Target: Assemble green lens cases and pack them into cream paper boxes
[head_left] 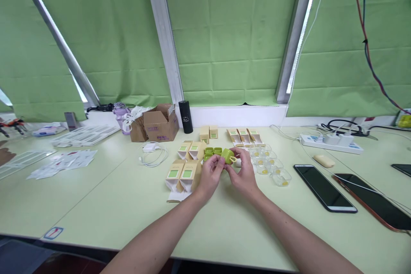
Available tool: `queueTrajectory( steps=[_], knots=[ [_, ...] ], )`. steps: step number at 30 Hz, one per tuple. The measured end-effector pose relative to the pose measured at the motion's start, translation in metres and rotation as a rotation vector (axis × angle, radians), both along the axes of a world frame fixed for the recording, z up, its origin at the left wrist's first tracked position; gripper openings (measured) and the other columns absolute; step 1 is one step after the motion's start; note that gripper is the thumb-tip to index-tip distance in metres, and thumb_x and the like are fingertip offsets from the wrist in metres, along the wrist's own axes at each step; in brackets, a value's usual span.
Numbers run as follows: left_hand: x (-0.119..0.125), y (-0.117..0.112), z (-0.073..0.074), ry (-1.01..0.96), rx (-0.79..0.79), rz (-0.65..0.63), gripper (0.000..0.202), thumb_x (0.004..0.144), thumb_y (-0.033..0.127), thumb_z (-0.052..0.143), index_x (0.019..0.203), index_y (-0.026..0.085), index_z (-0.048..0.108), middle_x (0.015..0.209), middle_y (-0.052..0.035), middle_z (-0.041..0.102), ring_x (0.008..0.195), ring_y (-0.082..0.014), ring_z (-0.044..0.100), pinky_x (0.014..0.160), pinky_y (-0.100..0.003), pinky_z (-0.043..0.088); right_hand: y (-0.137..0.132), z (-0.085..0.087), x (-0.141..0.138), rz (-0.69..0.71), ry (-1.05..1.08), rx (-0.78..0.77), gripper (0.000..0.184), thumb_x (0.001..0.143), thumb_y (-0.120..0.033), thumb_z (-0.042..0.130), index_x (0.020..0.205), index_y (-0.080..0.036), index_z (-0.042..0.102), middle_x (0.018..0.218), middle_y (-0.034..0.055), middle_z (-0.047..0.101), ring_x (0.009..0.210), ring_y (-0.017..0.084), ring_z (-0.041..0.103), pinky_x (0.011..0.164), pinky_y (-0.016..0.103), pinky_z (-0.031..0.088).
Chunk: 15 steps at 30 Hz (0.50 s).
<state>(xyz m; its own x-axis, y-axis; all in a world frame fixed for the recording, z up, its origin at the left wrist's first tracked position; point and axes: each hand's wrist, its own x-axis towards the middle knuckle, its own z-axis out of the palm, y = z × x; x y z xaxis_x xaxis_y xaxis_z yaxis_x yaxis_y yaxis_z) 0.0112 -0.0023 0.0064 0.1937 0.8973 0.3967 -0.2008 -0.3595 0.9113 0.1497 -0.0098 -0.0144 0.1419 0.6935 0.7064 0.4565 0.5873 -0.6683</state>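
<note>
Both hands hold a small rounded green case (227, 156) with a yellow-green loop at its lower right, above the table. My left hand (212, 174) has its fingertips closed on the case's left side. On the other side, the thumb and fingers of my right hand (242, 175) grip it near the loop. A small white thing shows partly behind my right fingers; its kind cannot be made out. Just behind my left hand sit several green square pieces (213, 150). Open cardboard boxes (189, 174) with green labels stand left of my left hand.
Transparent plastic cups (263, 162) stand right of my hands. Further right lie a phone (324, 188), a second phone (372, 201) and a power strip (330, 143). A black bottle (185, 117), a brown carton (160, 124) and a white charger cable (154, 154) are at the back left.
</note>
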Motion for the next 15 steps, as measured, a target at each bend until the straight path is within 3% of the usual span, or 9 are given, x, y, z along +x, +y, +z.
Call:
queueTrajectory(
  steps=[15],
  knots=[
    [-0.0056,-0.0027,0.0045,0.030,-0.013,0.063,0.044,0.094,0.059,0.073,0.112,0.020,0.065,0.100,-0.0070,0.072,0.095,-0.0209,0.072,0.084,-0.031,0.056,-0.0017,0.0024,0.0055,0.071,0.041,0.034,0.037,0.089,-0.030,0.069,0.124,-0.027,0.056,0.126,0.0100,0.061,0.119,0.031,0.058,0.100,0.050,0.052]
  ],
)
